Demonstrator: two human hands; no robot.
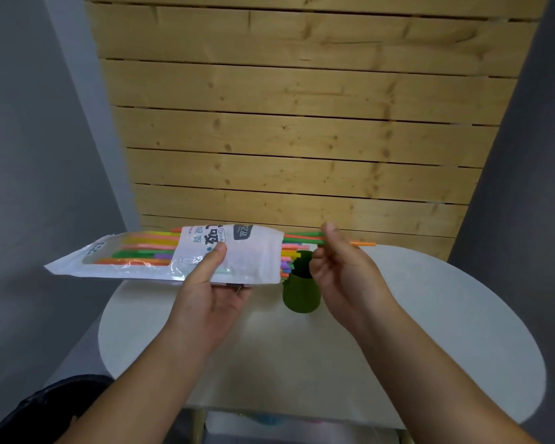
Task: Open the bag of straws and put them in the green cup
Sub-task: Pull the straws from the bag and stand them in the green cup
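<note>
My left hand [210, 283] grips a white plastic bag of straws [250, 257] from below, holding it level above the table with its open mouth to the right. Coloured straws show through the bag's clear window and poke out of the mouth. My right hand [340, 264] pinches a few straws [302, 236], green and orange, partly drawn out of the bag. An orange tip sticks out past the hand on the right. The green cup [300, 296] stands upright on the white round table [430, 315], just under the bag's mouth and between my hands. Its rim is partly hidden.
A wall of pale wooden slats [302, 123] rises behind the table. Grey walls flank it on both sides. A dark shape [45, 408] lies at the lower left, below the table's edge. Something coloured [266, 421] shows blurred under the table's near edge.
</note>
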